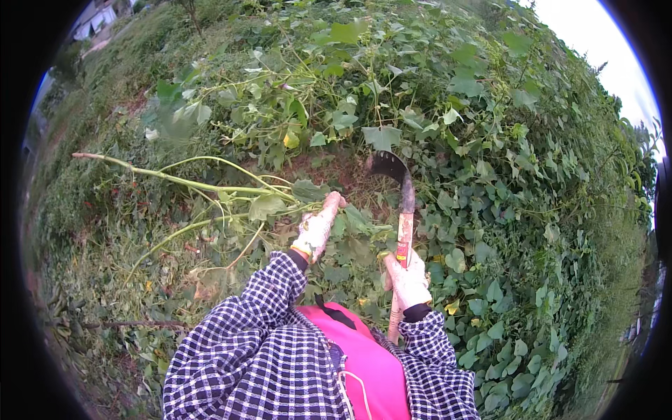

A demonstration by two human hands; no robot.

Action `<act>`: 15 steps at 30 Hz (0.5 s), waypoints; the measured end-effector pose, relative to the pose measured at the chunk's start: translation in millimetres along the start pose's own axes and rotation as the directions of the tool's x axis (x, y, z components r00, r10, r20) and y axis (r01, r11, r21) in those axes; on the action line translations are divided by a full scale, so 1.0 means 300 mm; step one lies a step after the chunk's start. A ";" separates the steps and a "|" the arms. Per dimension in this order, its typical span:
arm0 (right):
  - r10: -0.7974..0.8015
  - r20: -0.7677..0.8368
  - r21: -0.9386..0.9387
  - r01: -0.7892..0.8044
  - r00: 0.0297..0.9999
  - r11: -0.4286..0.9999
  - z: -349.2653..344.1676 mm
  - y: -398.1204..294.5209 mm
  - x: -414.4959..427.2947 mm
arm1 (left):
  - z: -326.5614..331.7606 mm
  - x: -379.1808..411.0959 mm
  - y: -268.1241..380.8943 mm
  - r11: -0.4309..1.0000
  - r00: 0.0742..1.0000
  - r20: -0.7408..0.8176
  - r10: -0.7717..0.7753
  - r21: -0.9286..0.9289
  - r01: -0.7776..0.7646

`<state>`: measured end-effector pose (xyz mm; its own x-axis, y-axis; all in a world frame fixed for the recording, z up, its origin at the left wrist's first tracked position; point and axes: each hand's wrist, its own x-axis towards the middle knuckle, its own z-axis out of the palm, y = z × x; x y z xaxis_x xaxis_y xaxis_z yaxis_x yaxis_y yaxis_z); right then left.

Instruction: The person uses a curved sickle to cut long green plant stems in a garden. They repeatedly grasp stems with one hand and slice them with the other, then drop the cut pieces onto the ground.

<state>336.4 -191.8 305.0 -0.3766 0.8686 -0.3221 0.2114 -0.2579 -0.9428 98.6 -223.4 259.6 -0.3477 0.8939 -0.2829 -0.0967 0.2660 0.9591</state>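
Note:
My left hand (318, 227), in a soiled white work glove, is closed around a bunch of cut green plant stems (210, 186) with broad lobed leaves. The stems reach out to the left, and the thickest ends in a brownish tip. In my right hand (408, 278), gloved the same way, is the wooden handle of a sickle (405, 226). Its dark curved blade (391, 165) points up and hooks to the left, above the grip. The blade stands apart from the stems. Leaves hide part of the ground between my hands.
Dense leafy vines (525, 210) cover the slope ahead and to the right. Behind the blade shows a patch of bare reddish soil (331, 170). A dark branch (136, 324) lies at lower left among trampled greenery. A pale building (97, 23) stands far off at upper left.

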 end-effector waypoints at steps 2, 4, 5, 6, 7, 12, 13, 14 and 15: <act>-0.135 -0.035 0.134 0.139 0.990 0.981 0.044 -0.053 0.053 | 0.015 -0.021 0.029 0.999 0.999 0.038 -0.002 0.045 0.000; -0.255 -0.078 0.065 0.260 0.964 0.963 0.098 -0.088 0.103 | 0.053 -0.040 -0.002 0.999 0.996 0.085 0.034 0.015 -0.035; -0.312 -0.074 -0.018 0.311 0.947 0.950 0.118 -0.097 0.117 | 0.065 -0.042 -0.040 0.994 0.987 0.148 0.066 0.076 -0.078; -0.303 -0.015 -0.016 0.303 0.953 0.953 0.123 -0.080 0.122 | 0.093 -0.044 -0.035 0.995 0.982 0.169 0.082 0.036 -0.089; -0.252 0.022 0.035 0.251 0.968 0.967 0.122 -0.053 0.124 | 0.120 -0.041 -0.030 0.994 0.976 0.193 0.104 -0.009 -0.104; -0.195 0.056 -0.469 0.198 0.979 0.861 0.130 0.041 0.107 | 0.129 -0.063 -0.089 0.885 0.928 0.290 0.232 0.333 -0.325; -0.145 0.061 -0.510 0.156 0.988 0.846 0.127 0.063 0.111 | 0.160 -0.068 -0.074 0.985 0.966 0.250 -0.069 -0.138 0.106; -0.193 0.051 -0.520 0.191 0.980 0.833 0.121 0.082 0.102 | 0.161 -0.070 -0.079 0.971 0.953 0.285 -0.101 -0.182 0.157; -0.235 0.047 -0.528 0.224 0.971 0.819 0.125 0.093 0.087 | 0.157 -0.076 -0.094 0.952 0.938 0.317 -0.136 -0.221 0.213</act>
<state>298.7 -192.2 266.9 -0.4576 0.8841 -0.0948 0.5649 0.2067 -0.7988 153.1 -234.5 238.7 -0.0173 0.9172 -0.3982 -0.3721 0.3637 0.8540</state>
